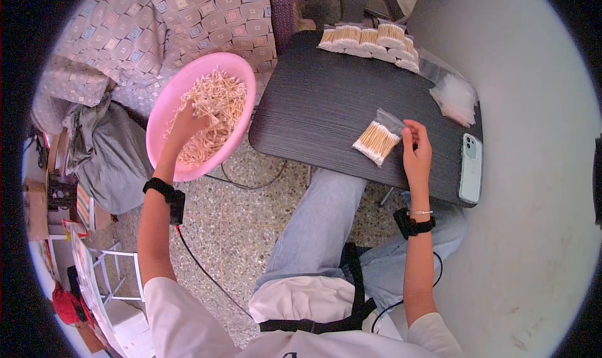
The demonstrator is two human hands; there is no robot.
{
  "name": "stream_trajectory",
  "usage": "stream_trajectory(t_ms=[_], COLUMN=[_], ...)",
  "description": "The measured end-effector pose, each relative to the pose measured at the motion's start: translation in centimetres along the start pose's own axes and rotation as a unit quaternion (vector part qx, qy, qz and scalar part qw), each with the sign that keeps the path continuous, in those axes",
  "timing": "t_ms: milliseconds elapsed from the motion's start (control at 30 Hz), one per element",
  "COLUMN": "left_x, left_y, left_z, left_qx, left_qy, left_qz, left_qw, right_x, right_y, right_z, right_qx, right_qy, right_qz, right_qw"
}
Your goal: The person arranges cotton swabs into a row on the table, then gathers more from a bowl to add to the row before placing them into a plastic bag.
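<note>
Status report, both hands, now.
Left hand among swabs in pink basin. Right hand at edge of filled bag. Phone on table, clear of both hands.

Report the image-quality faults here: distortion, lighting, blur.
Head view: wide-lens distortion, with a round black border masking the corners; head view: soft light, no hard shadow across the dark table; head view: the pile of clear bags washes out milky white; head view: wood grain reads well, but the left hand's fingertips are lost among the swabs.

White short-sleeved shirt (188,317) with a dark mark (290,355), pale blue jeans (313,229), black strap (307,325). Both wrists wear black bands (159,187) with black boxes (177,207), the right also a thin bracelet (420,212).
</note>
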State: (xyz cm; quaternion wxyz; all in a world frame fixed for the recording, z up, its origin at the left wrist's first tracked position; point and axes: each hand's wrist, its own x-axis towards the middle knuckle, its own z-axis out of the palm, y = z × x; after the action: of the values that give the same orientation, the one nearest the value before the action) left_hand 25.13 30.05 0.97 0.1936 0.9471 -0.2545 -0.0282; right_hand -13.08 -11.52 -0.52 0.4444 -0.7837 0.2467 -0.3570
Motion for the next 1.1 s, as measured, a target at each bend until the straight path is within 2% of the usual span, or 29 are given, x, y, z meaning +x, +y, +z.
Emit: stream_trajectory(t_ms=[133,233,333,433,567,633,833,933,1100], left_x=[-0.6,-1.1,-1.8,-1.2,-1.1,-1.8,-1.7,-2.1,-1.9], left_y=[1.8,2.7,3.7,2.2,2.3,4.2,4.5,5.5,5.3], left_z=[-2.7,-3.1,-3.6,-2.7,-3.5,-5.0,-7.0,-7.8,-7.7], left_qx=[-0.014,-0.027,0.000,0.011,0.019,0.003,-0.013,-0.007,-0.003], left_qy=[0.056,0.115,0.090,0.125,0.174,0.189,0.222,0.229,0.231], left_qz=[0.010,0.067,0.046,0.097,0.097,0.087,0.101,0.075,0.118], left_qw=[0.998,0.991,0.995,0.987,0.980,0.978,0.970,0.970,0.966], right_x=[0.0,0.0,0.0,0.0,-0.1,-0.1,0.0,0.0,0.0], right_y=[0.0,0.1,0.2,-0.1,-0.2,-0.1,0.2,0.2,0.1], right_z=[0.0,0.0,0.0,0.0,0.0,0.0,0.1,0.1,0.0], right_qx=[0.001,0.001,0.005,0.005,-0.009,-0.013,-0.011,-0.006,-0.010], right_qy=[-0.003,-0.006,-0.006,-0.001,0.010,0.009,0.007,0.008,0.007], right_qz=[-0.005,-0.003,-0.006,-0.001,-0.001,-0.004,-0.010,-0.006,-0.009], right_qw=[1.000,1.000,1.000,1.000,1.000,1.000,1.000,1.000,1.000])
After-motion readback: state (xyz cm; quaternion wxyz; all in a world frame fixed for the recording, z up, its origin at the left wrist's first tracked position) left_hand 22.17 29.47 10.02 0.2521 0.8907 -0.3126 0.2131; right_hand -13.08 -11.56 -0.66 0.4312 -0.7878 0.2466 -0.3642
